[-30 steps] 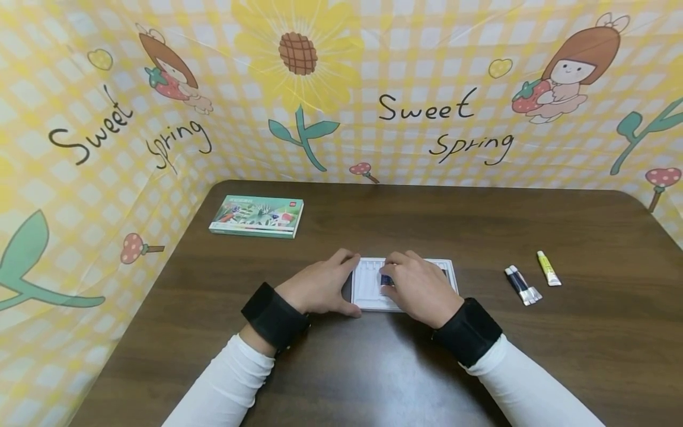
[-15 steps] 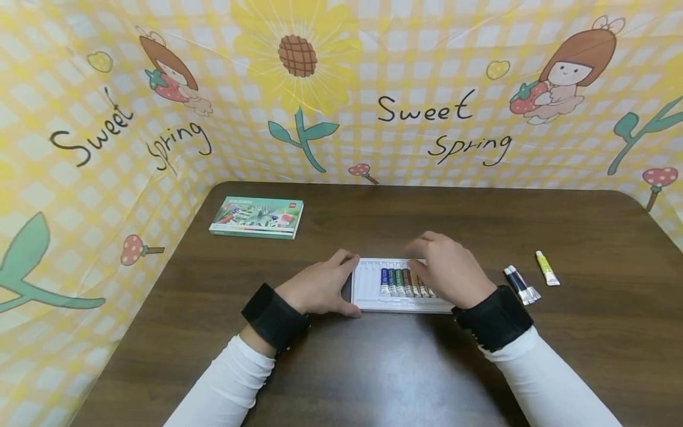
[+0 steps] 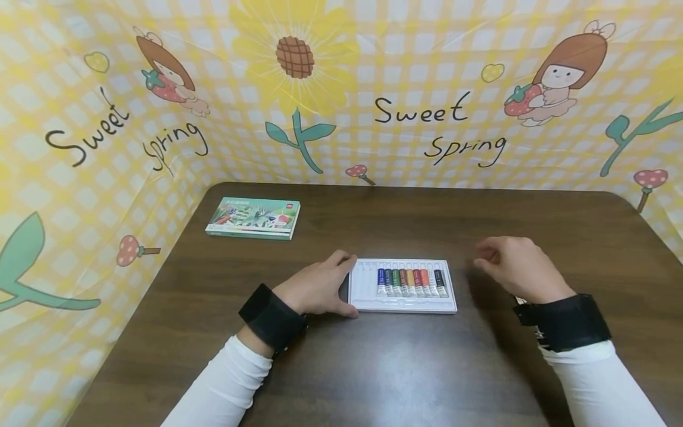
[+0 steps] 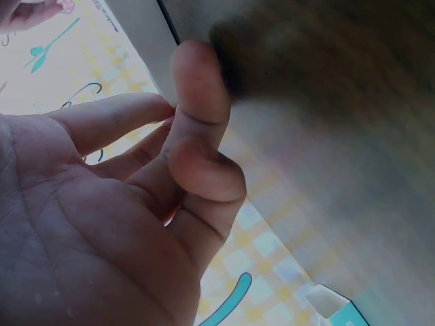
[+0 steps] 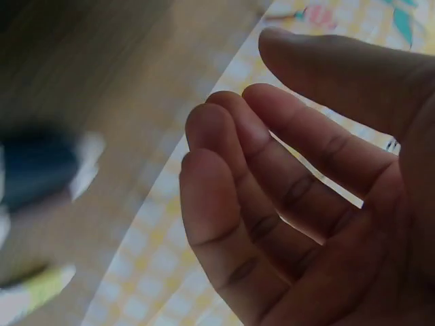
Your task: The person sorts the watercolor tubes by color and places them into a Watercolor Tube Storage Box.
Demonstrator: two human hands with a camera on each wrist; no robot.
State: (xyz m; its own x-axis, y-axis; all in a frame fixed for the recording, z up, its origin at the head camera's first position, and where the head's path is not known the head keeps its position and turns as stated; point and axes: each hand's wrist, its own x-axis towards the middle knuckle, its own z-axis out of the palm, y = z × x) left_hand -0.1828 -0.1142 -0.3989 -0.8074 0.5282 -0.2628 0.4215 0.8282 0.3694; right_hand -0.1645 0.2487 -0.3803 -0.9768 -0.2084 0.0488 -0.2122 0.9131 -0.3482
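A white plastic paint tray point(image 3: 400, 306) lies on the table, with a row of small paint tubes point(image 3: 403, 282) in blue, green, brown, red and black across its middle and right. My left hand point(image 3: 316, 287) holds the tray's left end, thumb at the front corner and forefinger at the back one. To the right, my right hand point(image 3: 525, 270) hovers over the table with its fingers loosely bent and nothing in them. In the right wrist view, a dark blue tube point(image 5: 41, 170) and a yellow tube point(image 5: 44, 288) blur past beside it; the hand hides them in the head view.
A green printed box point(image 3: 253, 217) lies at the back left of the brown table point(image 3: 373, 367). A yellow-and-white checked cloth point(image 3: 341, 89) with cartoon prints rises along the back and left edges.
My right hand has lifted off the tube row and moved right, away from the tray, uncovering the tubes. The left hand stays at the tray's left end.
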